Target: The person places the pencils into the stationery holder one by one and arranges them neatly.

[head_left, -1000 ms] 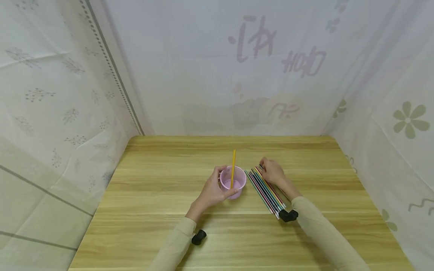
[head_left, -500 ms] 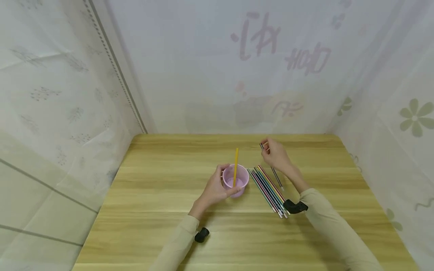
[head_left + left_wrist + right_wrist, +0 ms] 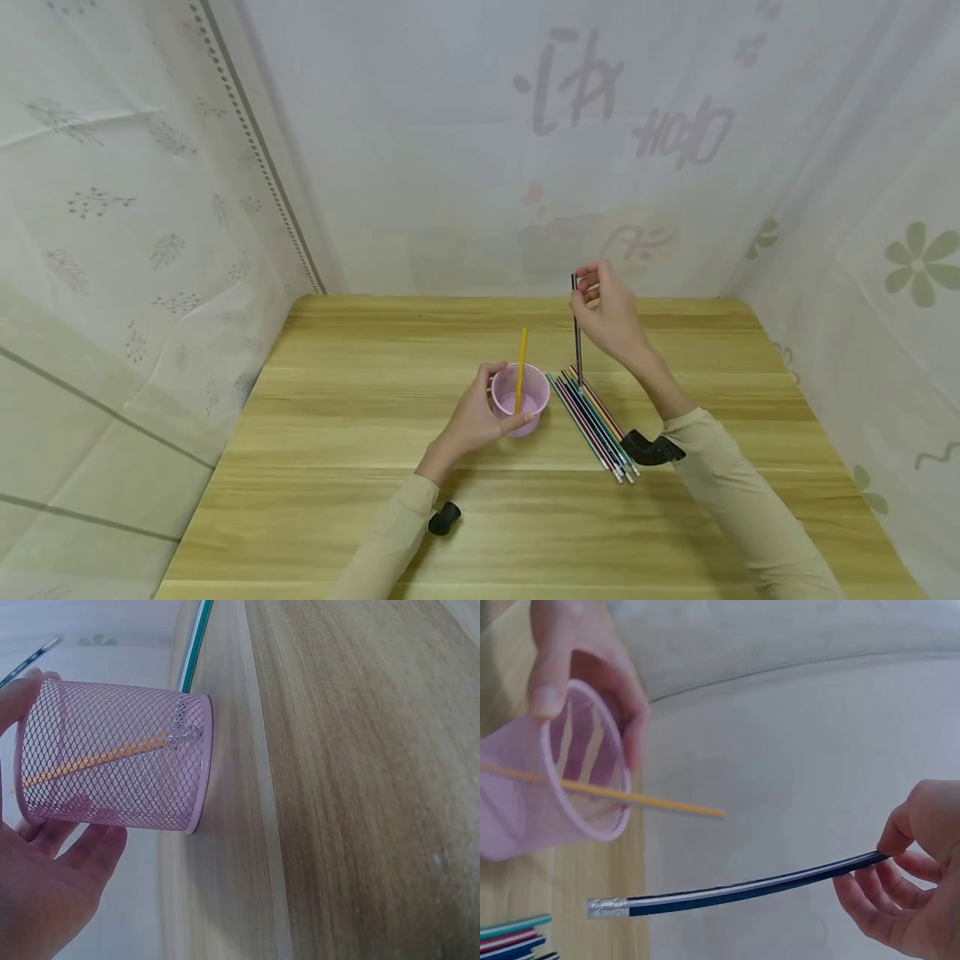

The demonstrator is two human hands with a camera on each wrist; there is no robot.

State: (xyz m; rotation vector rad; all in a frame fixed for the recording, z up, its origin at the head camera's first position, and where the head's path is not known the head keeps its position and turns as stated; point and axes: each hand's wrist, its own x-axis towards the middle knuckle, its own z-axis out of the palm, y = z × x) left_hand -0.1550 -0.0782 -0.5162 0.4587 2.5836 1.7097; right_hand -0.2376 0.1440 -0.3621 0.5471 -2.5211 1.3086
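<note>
A pink mesh pen holder [image 3: 112,757] stands upright on the table, and my left hand [image 3: 474,418] grips it around its rim and side. One yellow pencil [image 3: 521,367] leans inside it, its upper end sticking out above the rim. My right hand [image 3: 611,312] pinches a dark blue and white striped pencil [image 3: 735,891] near its upper end, with the silver eraser end hanging down. That pencil is in the air above a row of striped pencils [image 3: 592,429], which lies on the table just right of the holder.
The wooden table [image 3: 322,400] runs back to a pale patterned curtain [image 3: 450,167], with more curtain on both sides. A black wrist device [image 3: 652,448] sits at my right wrist over the near end of the pencil row, and another [image 3: 445,518] is at the left.
My right hand has taken the dark striped pencil from the right of the row, lifted it up and back, and turned it nearly upright. The left hand still holds the pen holder in place.
</note>
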